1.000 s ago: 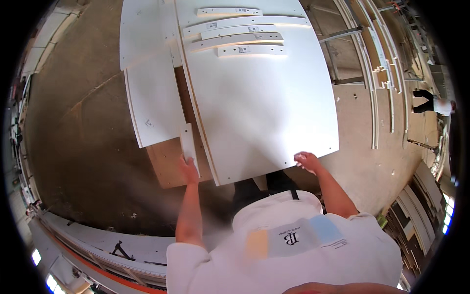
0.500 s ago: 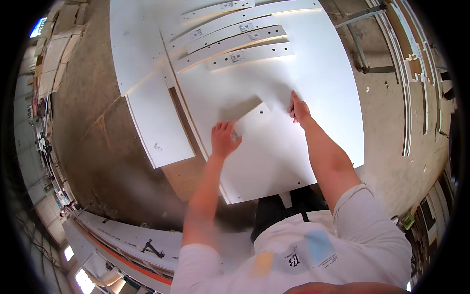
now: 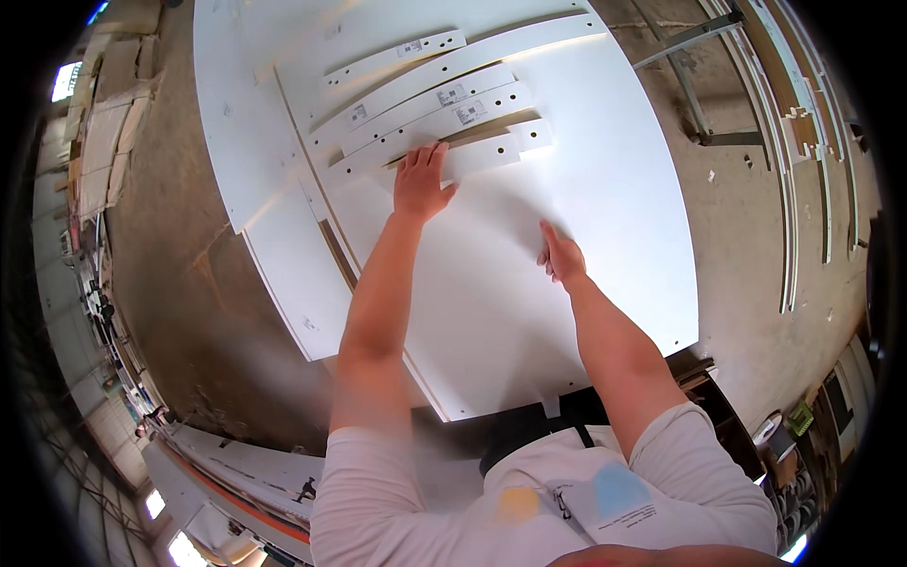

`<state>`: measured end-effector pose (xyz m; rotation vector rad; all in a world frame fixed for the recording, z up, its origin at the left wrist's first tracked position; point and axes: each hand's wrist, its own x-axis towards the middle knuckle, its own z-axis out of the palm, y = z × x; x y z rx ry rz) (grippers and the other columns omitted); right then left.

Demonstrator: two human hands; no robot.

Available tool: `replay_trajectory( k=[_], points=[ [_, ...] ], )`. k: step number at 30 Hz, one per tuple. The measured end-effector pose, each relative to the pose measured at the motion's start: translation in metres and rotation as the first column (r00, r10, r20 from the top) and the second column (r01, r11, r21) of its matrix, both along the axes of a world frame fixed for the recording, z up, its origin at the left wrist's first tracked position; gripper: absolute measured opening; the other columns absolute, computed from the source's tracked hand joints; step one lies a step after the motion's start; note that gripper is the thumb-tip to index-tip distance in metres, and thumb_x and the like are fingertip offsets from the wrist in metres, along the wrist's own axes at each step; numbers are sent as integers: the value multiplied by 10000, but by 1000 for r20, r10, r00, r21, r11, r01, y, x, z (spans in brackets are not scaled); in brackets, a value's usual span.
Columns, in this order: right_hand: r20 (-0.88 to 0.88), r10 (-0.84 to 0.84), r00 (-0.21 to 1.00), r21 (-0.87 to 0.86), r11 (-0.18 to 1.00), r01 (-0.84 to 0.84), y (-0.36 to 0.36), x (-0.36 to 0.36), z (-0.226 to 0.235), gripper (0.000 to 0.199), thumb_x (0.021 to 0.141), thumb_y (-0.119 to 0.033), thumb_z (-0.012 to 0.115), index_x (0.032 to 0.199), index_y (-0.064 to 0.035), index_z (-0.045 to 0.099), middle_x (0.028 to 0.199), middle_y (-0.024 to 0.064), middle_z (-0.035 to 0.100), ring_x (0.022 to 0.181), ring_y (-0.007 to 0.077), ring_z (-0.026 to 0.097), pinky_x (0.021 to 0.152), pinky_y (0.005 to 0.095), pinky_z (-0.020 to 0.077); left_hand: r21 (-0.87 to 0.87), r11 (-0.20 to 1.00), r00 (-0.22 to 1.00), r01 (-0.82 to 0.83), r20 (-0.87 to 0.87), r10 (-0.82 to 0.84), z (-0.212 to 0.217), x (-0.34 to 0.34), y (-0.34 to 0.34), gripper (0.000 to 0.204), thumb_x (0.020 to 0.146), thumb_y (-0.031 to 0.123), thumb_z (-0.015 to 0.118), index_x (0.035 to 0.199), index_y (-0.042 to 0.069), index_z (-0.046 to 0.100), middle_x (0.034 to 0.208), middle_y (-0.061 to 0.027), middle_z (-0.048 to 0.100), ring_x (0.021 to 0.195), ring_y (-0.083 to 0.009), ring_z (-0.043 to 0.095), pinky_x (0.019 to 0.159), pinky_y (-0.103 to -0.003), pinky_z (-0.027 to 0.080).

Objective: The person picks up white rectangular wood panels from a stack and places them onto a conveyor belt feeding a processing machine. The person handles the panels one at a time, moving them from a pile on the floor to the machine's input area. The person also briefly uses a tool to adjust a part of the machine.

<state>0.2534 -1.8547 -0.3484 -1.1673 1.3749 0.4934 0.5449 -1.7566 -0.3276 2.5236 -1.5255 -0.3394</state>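
My left hand [image 3: 422, 184] grips a short white board strip [image 3: 486, 157] with a hole near its right end. That strip stands close in front of another white strip [image 3: 536, 135], mostly hidden behind it. Beyond it, several white strips [image 3: 435, 126] with holes and paper labels lie in a slanted row. All rest on a large white panel [image 3: 491, 302]. My right hand [image 3: 564, 257] hovers over the panel's right half, fingers curled and thumb forward; whatever is in them, if anything, is hidden.
Another white panel [image 3: 298, 298] lies along the left side, with a narrow gap beside it. A metal frame [image 3: 694, 104] and long boards [image 3: 779, 208] are on the right. A long bench-like surface [image 3: 236, 472] with an orange strip runs at the lower left.
My left hand has carried the short strip away from me, up to the row of strips. My right hand has come nearer to me and slightly left, still curled.
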Motion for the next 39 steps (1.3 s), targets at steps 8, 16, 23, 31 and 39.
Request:
replay_trajectory(
  k=[8, 16, 23, 31, 39],
  points=[
    [-54, 40, 998, 31, 999, -39, -5, 4, 4, 866, 863, -827, 367, 626, -48, 661, 532, 55, 544, 474, 175, 525, 620, 313, 481, -80, 995, 996, 50, -67, -56, -5, 16, 4, 595, 696, 200, 824, 1242, 116, 606, 1215, -71, 576, 1202, -310, 521, 1029, -438, 440],
    [-74, 67, 995, 32, 997, -65, -4, 2, -2, 871, 850, -843, 356, 647, -65, 693, 541, 50, 565, 480, 172, 547, 668, 327, 491, 13, 993, 991, -118, 58, 117, 2, 87, 8, 620, 686, 224, 835, 1249, 160, 586, 1274, -42, 547, 1231, -304, 501, 1042, -451, 433],
    [-90, 70, 993, 25, 997, -68, -3, 1, -4, 883, 847, -850, 357, 652, -59, 698, 540, 55, 566, 482, 173, 554, 667, 330, 498, 33, 989, 988, -144, 59, 142, -9, 91, -2, 651, 669, 267, 851, 1240, 142, 564, 1272, -65, 535, 1244, -301, 497, 1036, -458, 436],
    [-82, 83, 993, 3, 997, -83, -1, 1, -8, 877, 848, -843, 372, 655, -54, 705, 541, 63, 568, 478, 184, 553, 656, 323, 503, 82, 990, 994, -111, 14, 111, -4, 80, -4, 640, 628, 258, 858, 1184, 97, 586, 1224, -84, 561, 1217, -293, 520, 1026, -434, 443],
    [-29, 2, 1000, -25, 1000, -3, 0, 3, -5, 832, 863, -786, 454, 608, -18, 652, 520, 86, 542, 436, 192, 494, 507, 335, 458, 16, 999, 992, -44, -116, 46, -20, -43, 0, 759, 652, 308, 867, 1288, 90, 517, 1221, -118, 560, 1196, -335, 511, 1011, -468, 434]
  ],
)
